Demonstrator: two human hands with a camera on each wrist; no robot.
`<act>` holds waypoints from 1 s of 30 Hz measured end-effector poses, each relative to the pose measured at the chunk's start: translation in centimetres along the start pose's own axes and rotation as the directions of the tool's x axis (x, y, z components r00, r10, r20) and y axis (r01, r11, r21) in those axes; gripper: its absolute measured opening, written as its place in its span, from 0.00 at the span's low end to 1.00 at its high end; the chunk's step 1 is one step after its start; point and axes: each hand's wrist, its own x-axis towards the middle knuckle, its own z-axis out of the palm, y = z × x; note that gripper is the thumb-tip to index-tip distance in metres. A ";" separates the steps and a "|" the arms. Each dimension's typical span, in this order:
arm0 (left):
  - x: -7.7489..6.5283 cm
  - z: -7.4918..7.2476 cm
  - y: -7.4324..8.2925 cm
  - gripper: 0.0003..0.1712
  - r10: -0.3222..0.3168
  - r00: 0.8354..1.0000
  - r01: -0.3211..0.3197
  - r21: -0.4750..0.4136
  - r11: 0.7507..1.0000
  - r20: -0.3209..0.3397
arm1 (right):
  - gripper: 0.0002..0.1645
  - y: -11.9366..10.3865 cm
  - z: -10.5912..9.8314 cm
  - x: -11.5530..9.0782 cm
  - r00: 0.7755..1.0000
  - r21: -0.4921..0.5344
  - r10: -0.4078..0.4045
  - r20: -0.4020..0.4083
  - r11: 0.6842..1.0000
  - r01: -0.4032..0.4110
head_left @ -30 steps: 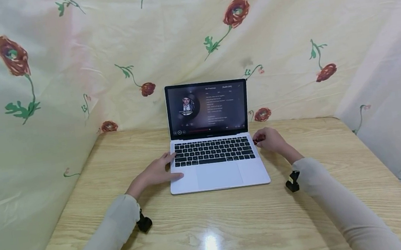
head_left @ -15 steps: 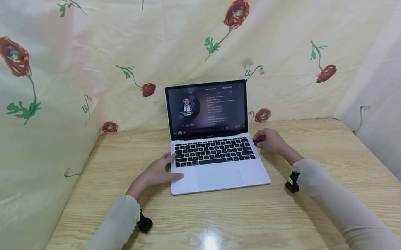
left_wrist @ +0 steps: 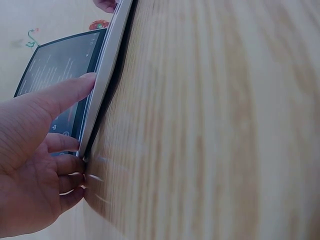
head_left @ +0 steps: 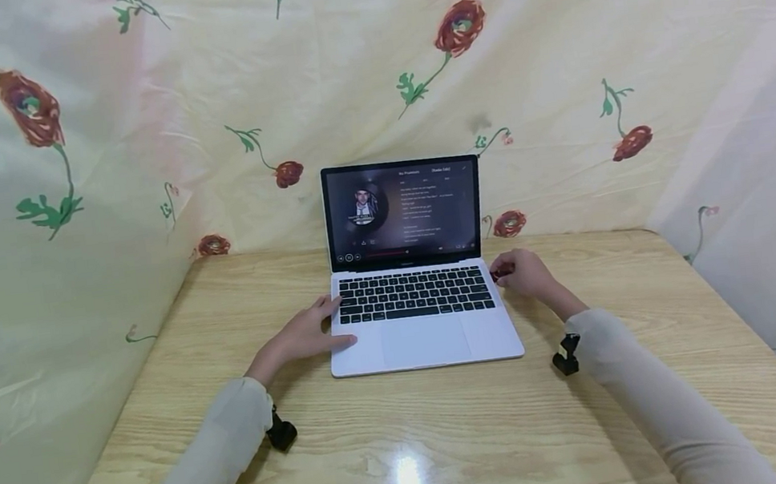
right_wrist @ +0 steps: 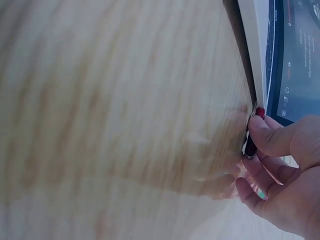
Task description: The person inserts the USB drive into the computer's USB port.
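Observation:
An open silver laptop [head_left: 423,340] with a lit screen stands on the table. My left hand [head_left: 308,331] rests on its left side, the thumb on the palm rest and the other fingers along the edge by the keyboard; in the left wrist view those fingers look fairly straight. At the laptop's right edge, my right hand [head_left: 526,273] pinches a small black and red USB flash drive [right_wrist: 251,142] between thumb and fingers. The red end [right_wrist: 260,112] is against the laptop's side. Whether it sits in a port cannot be made out.
The wood-grain table [head_left: 408,409] extends around the laptop. Flower-printed cloth [head_left: 353,77] hangs behind and on both sides. A black wrist camera [head_left: 281,433] is strapped at the left cuff, another black wrist camera [head_left: 567,355] at the right.

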 end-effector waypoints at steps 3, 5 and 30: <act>0.0 0.0 0.1 0.56 -0.002 1.000 0.002 0.003 1.000 0.001 | 0.12 0.0 -0.1 -0.1 1.000 -0.002 0.002 -0.002 1.000 -0.002; 0.0 0.0 0.1 0.56 -0.004 1.000 0.004 0.005 1.000 0.003 | 0.11 0.0 -0.1 -0.1 1.000 0.000 0.005 0.000 1.000 -0.005; 0.1 -0.4 0.8 0.55 -0.028 0.999 0.027 0.038 0.999 0.027 | 0.13 -0.1 -0.4 -0.1 0.999 0.054 0.039 0.034 0.998 -0.040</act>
